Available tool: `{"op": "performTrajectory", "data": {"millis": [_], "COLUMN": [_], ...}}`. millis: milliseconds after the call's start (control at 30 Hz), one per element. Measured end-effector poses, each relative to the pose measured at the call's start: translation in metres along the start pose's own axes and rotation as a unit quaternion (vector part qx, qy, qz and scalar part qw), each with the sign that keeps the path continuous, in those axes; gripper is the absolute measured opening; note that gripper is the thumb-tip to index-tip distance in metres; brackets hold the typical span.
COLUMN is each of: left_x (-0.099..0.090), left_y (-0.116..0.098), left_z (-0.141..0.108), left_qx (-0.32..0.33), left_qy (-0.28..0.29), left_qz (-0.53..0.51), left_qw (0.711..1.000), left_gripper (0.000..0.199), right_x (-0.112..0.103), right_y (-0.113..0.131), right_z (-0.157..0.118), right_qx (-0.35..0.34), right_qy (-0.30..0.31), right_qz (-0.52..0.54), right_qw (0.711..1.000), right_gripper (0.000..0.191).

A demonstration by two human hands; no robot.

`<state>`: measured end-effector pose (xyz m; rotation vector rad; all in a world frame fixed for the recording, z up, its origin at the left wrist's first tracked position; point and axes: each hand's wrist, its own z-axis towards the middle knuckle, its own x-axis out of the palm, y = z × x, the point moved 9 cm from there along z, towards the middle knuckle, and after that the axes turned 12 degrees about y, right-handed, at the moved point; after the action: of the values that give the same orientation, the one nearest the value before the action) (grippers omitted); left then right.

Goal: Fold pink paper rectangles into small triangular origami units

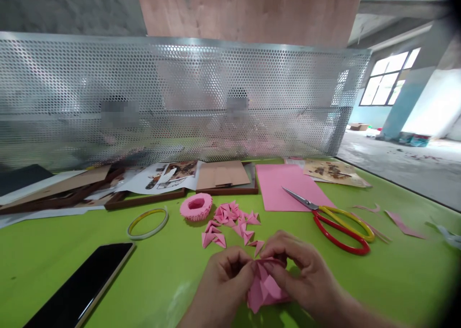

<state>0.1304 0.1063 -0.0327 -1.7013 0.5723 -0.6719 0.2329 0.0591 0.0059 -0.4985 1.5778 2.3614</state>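
Between my two hands, low in the head view, is a folded pink paper piece (pixel 267 289) with pointed flaps. My left hand (pixel 230 273) pinches its upper left edge between thumb and fingers. On the other side, my right hand (pixel 297 265) pinches the upper right edge, thumb toward me. Fingers cover part of the piece, so its full shape is hidden. Just beyond my hands lies a loose pile of small folded pink paper triangles (pixel 230 215). A ring built of pink folded paper (pixel 196 207) rests left of that pile.
Scissors (pixel 324 217) with red and yellow handles lie partly on a pink sheet (pixel 284 184). A tape roll (pixel 147 224) and a phone (pixel 82 285) are at left. Frames and prints line a perforated metal screen (pixel 201 88). Pink scraps (pixel 403 224) lie at right.
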Motion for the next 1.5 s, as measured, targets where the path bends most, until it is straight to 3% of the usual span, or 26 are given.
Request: {"op": "performTrajectory", "data": {"millis": [233, 433, 600, 833, 1000, 1100, 1233, 1367, 1500], "left_x": [-0.004, -0.001, 0.0, -0.003, -0.003, -0.004, -0.001, 0.001, 0.005], "left_y": [0.006, 0.014, 0.014, 0.017, 0.01, 0.004, 0.003, 0.001, -0.005], "left_z": [0.003, 0.006, 0.009, 0.01, 0.011, 0.01, 0.008, 0.004, 0.002], "left_qx": [0.013, 0.006, 0.011, 0.009, -0.001, 0.016, 0.033, 0.026, 0.028], "left_qy": [0.008, 0.07, 0.088, 0.076, 0.058, 0.05, 0.06, 0.043, 0.035], "left_qz": [-0.053, -0.099, -0.096, -0.082, -0.023, -0.013, -0.035, -0.03, -0.041], "left_qw": [0.998, 0.993, 0.991, 0.994, 0.998, 0.999, 0.997, 0.998, 0.998], "left_gripper": [0.023, 0.024, 0.024, 0.026, 0.031, 0.032, 0.03, 0.03, 0.027], "right_x": [0.0, -0.003, -0.004, 0.002, 0.007, 0.005, 0.001, 0.005, 0.005], "right_y": [0.01, 0.018, 0.023, 0.029, 0.036, 0.028, 0.006, -0.008, -0.013], "right_z": [-0.003, -0.003, -0.004, -0.012, -0.019, -0.013, -0.002, 0.002, 0.001], "right_qx": [-0.07, -0.109, -0.108, -0.161, -0.248, -0.199, -0.048, 0.049, 0.072], "right_qy": [0.035, 0.055, 0.08, 0.09, 0.06, 0.064, 0.053, 0.049, 0.037], "right_qz": [-0.003, -0.031, -0.073, -0.267, -0.311, -0.242, -0.097, -0.021, 0.012], "right_qw": [0.997, 0.992, 0.988, 0.946, 0.916, 0.948, 0.993, 0.997, 0.997], "right_gripper": [0.034, 0.025, 0.024, 0.032, 0.033, 0.037, 0.031, 0.017, 0.015]}}
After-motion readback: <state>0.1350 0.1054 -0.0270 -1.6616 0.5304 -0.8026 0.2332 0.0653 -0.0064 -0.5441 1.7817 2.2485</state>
